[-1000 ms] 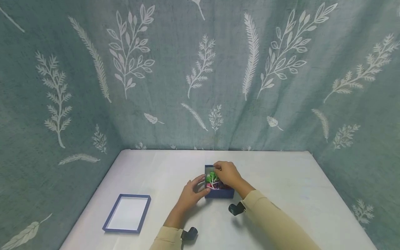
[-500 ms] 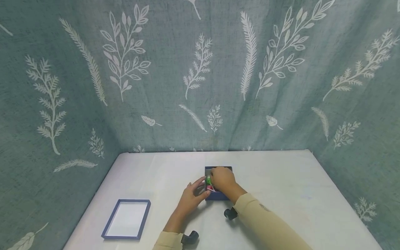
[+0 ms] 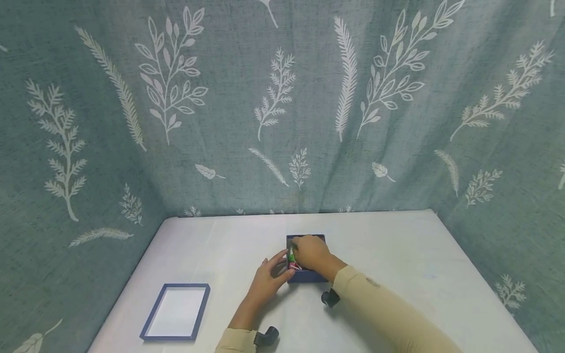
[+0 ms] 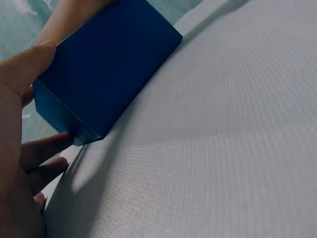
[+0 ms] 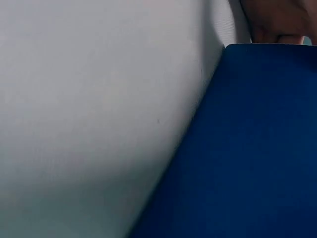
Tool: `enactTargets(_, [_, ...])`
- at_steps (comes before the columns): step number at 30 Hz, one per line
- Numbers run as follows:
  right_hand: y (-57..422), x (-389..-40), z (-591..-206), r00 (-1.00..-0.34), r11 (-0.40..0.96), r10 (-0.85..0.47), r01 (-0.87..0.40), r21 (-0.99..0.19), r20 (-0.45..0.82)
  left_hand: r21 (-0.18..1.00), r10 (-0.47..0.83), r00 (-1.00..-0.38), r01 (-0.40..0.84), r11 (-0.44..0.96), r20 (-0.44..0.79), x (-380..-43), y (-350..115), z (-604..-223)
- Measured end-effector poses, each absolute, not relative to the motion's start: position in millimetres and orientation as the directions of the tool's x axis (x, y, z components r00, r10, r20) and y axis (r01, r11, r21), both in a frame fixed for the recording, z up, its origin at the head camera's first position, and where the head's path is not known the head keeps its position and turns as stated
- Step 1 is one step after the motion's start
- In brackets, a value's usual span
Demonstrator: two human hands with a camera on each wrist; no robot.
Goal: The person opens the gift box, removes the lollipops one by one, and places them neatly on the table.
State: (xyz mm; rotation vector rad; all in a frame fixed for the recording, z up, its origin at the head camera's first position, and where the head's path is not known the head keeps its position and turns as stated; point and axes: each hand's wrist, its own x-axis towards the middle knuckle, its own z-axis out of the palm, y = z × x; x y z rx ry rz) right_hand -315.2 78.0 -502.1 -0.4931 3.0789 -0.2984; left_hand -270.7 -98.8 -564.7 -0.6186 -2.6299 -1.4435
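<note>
A small blue open box (image 3: 307, 277) stands on the white table in the head view. Inside it, green-wrapped (image 3: 292, 257) and pink-wrapped lollipops (image 3: 293, 265) with white sticks show at the left. My left hand (image 3: 267, 277) holds the box's near-left corner, thumb at the front and fingers along the left side; the left wrist view shows the thumb (image 4: 37, 62) at the rim. My right hand (image 3: 312, 252) reaches down into the box over the lollipops. Its fingertips are hidden there, so I cannot tell what they grip. The right wrist view shows mostly the blue box wall (image 5: 247, 148).
A shallow blue-edged lid (image 3: 167, 338) with a white inside lies on the table (image 3: 388, 235) at the left. Behind the table and along both sides hangs a grey-green leaf-print curtain (image 3: 238, 98). Dark wrist cameras (image 3: 267, 337) sit by both sleeves.
My right hand has gone from the box's far rim down into it, covering most of the lollipops. My left hand stays at the corner. The head view has shifted slightly.
</note>
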Motion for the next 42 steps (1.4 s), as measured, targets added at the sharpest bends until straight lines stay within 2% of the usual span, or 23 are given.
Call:
enactTargets(7, [92.9,-314.8,-492.4,-0.963,0.889,-0.265,-0.267,-0.371,0.057,0.791,0.307,-0.916,0.384,0.476,0.260,-269.6,-97.8,-564.8])
enactTargets(13, [110.1,-311.4,-480.1,-0.952,0.811,-0.296,-0.296,-0.505,0.083,0.790,0.306,-0.915,0.387,0.475,0.264,-269.9,-98.1,-563.8])
enactTargets(21, [140.2,-305.9,-471.9,-0.941,0.766,-0.315,-0.331,-0.551,0.126,0.790,0.306,-0.918,0.377,0.483,0.251,-270.5,-96.7,-562.4])
enactTargets(29, [172.2,-300.6,-472.2,-0.961,0.730,-0.242,-0.270,-0.628,0.133,0.800,0.292,-0.930,0.345,0.491,0.222,-268.5,-96.5,-562.9])
enactTargets(42, [201.0,-307.8,-499.8,-0.976,0.773,-0.169,-0.219,-0.595,0.140,0.806,0.284,-0.934,0.334,0.489,0.215,-268.9,-95.3,-561.7])
